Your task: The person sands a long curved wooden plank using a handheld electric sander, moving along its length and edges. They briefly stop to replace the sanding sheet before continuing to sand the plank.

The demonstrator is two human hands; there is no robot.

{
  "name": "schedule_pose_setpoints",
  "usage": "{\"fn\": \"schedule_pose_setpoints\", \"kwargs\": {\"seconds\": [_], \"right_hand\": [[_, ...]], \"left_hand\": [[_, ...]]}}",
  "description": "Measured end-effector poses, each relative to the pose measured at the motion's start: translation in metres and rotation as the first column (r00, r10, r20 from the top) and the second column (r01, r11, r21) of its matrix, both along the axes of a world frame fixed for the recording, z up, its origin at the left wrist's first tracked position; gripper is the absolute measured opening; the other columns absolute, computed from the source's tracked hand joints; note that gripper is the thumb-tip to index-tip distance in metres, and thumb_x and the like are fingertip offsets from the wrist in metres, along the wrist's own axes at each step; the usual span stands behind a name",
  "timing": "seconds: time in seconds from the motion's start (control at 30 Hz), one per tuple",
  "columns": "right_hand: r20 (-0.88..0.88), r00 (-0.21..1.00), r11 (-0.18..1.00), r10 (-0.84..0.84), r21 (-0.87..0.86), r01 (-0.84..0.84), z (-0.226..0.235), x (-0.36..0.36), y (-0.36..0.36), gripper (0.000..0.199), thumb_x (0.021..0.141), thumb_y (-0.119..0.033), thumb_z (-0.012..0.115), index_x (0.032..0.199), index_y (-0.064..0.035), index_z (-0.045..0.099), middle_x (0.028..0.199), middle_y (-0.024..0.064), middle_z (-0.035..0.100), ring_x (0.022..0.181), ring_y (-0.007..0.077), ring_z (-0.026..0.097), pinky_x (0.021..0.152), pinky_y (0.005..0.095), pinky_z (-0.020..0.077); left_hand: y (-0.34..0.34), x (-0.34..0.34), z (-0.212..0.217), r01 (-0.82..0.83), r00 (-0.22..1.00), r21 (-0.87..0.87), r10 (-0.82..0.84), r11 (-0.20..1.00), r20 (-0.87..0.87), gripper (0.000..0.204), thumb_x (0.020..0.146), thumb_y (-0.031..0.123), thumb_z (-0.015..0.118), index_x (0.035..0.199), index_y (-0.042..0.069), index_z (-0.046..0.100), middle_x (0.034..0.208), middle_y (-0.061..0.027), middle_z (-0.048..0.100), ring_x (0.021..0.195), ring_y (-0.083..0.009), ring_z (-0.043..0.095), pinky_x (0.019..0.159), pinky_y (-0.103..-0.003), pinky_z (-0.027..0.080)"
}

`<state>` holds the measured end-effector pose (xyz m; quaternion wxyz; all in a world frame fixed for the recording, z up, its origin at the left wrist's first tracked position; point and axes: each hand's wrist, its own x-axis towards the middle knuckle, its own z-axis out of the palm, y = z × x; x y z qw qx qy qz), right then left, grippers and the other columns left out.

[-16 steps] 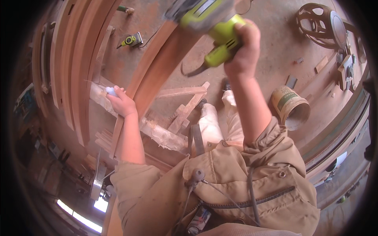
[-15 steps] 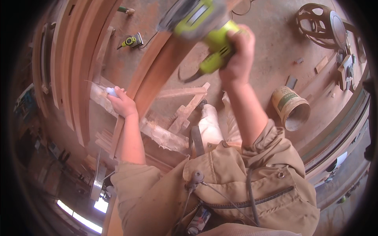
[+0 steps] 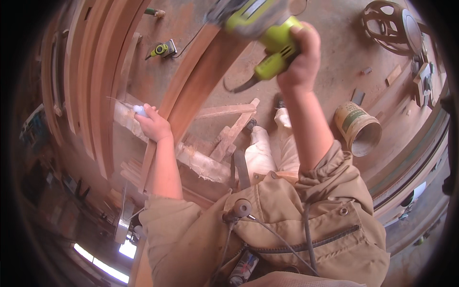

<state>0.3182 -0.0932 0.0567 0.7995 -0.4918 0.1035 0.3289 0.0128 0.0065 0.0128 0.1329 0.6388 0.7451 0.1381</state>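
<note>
Tool (image 3: 277,36) gripped in right hand (image 3: 304,57), beam (image 3: 205,79) left of it; left hand (image 3: 157,125) curled round pale object (image 3: 140,111); what's done or left, can't tell.

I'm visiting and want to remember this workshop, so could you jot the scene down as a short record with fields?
Right hand: the right hand grips a green-and-grey power tool, blurred
Left hand: the left hand holds a small pale object, too unclear to identify
Wood near hands: long reddish-brown pieces
Tool touching wood: cannot tell
On the floor: another green tool; a bucket on its side
Upper right: a rounded openwork frame
</note>
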Motion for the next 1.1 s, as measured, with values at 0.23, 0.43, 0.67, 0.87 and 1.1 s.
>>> {"fn": "schedule_pose_setpoints", "kwargs": {"seconds": [0.23, 0.43, 0.67, 0.87, 1.1], "right_hand": [[-0.033, 0.994, 0.988, 0.104, -0.115, -0.107, 0.009, -0.085, -0.017, 0.050, 0.072, -0.016, 0.064, 0.115, -0.0064, 0.040, 0.094, 0.0079, 0.048, 0.081, 0.0148, 0.051, 0.071, 0.0281, 0.0470], [-0.033, 0.985, 0.955, 0.169, -0.241, -0.172, 0.019, -0.168, -0.026, 0.051, 0.068, -0.015, 0.066, 0.112, -0.0063, 0.042, 0.099, 0.0063, 0.045, 0.089, 0.0146, 0.046, 0.082, 0.0306, 0.0427], [-0.027, 0.999, 0.999, -0.028, -0.021, 0.027, 0.001, -0.058, -0.007, 0.041, 0.074, -0.013, 0.060, 0.111, -0.0036, 0.043, 0.091, 0.0088, 0.050, 0.074, 0.0157, 0.053, 0.063, 0.0282, 0.0480], [-0.042, 0.999, 1.000, 0.004, -0.025, -0.005, 0.003, -0.070, -0.010, 0.046, 0.074, -0.015, 0.062, 0.114, -0.0048, 0.041, 0.093, 0.0103, 0.051, 0.075, 0.0161, 0.053, 0.064, 0.0290, 0.0491], [0.069, 0.978, 0.940, 0.199, -0.294, -0.171, 0.010, -0.200, -0.031, 0.051, 0.068, -0.016, 0.067, 0.112, -0.0069, 0.043, 0.098, 0.0055, 0.045, 0.086, 0.0136, 0.046, 0.078, 0.0294, 0.0433]], "left_hand": [[0.001, -0.004, 0.002, 0.020, 0.997, 0.006, -0.020, 1.000, -0.079, 0.045, 0.096, 0.043, 0.038, 0.102, -0.001, 0.044, 0.092, -0.0146, 0.066, 0.088, -0.0313, 0.064, 0.077, -0.043, 0.047], [0.002, -0.020, -0.015, 0.062, 0.975, 0.055, -0.049, 0.997, -0.217, 0.045, 0.096, 0.044, 0.038, 0.103, 0.000, 0.044, 0.092, -0.0146, 0.066, 0.089, -0.0314, 0.063, 0.078, -0.043, 0.047], [-0.001, 0.001, 0.002, 0.000, 1.000, -0.013, 0.000, 1.000, -0.032, 0.045, 0.096, 0.045, 0.037, 0.101, 0.001, 0.045, 0.091, -0.0117, 0.067, 0.088, -0.0308, 0.063, 0.078, -0.044, 0.046], [0.000, -0.001, 0.001, 0.028, 0.996, -0.014, -0.029, 0.999, -0.086, 0.045, 0.096, 0.045, 0.036, 0.100, 0.001, 0.044, 0.093, -0.0127, 0.066, 0.089, -0.0319, 0.062, 0.078, -0.045, 0.045], [0.014, -0.060, -0.049, 0.064, 0.974, 0.025, -0.068, 0.998, 0.216, 0.046, 0.095, 0.047, 0.036, 0.099, 0.002, 0.045, 0.097, -0.0193, 0.061, 0.095, -0.0383, 0.058, 0.080, -0.048, 0.043]]}}
